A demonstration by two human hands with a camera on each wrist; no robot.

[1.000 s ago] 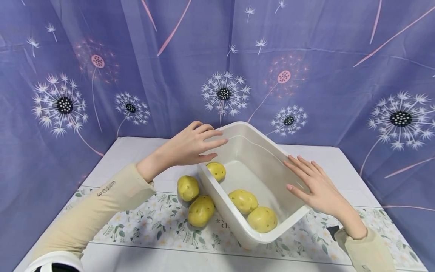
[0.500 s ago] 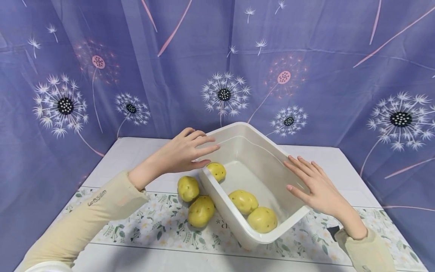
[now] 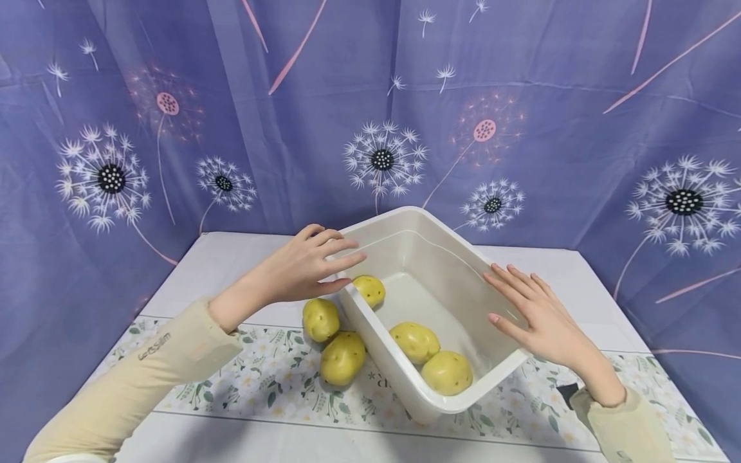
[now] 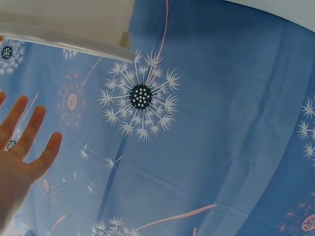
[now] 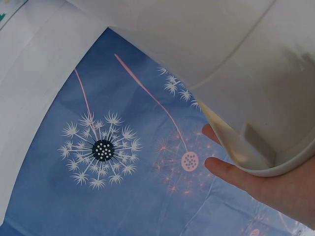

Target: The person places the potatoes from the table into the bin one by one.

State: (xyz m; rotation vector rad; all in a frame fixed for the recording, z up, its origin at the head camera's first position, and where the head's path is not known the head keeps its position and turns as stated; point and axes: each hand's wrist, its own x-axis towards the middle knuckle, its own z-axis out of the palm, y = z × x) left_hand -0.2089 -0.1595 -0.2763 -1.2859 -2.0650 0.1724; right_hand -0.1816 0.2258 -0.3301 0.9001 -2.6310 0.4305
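Observation:
A white plastic bin (image 3: 448, 263) stands turned at an angle in the head view, with several yellow potatoes about it. Inside lie a potato (image 3: 369, 291) by the left wall and a touching pair, one potato (image 3: 414, 343) behind the other potato (image 3: 447, 373). Outside on the left sit a round potato (image 3: 321, 319) and a nearer potato (image 3: 343, 359). My left hand (image 3: 301, 267), fingers spread, hovers by the bin's left corner, holding nothing. My right hand (image 3: 541, 315) rests on the right rim with straight fingers, the thumb over the inside; the right wrist view shows this hand (image 5: 261, 191) at the rim.
The white table (image 3: 243, 247) carries a floral strip (image 3: 243, 379) across its front part. A purple dandelion-print curtain (image 3: 301, 148) hangs behind and at both sides. Some dark item (image 3: 567, 393) shows beside the right sleeve, too little of it visible to identify.
My left hand has drawn back leftward and lower, away from above the bin's opening. The right hand, bin and potatoes have stayed in place.

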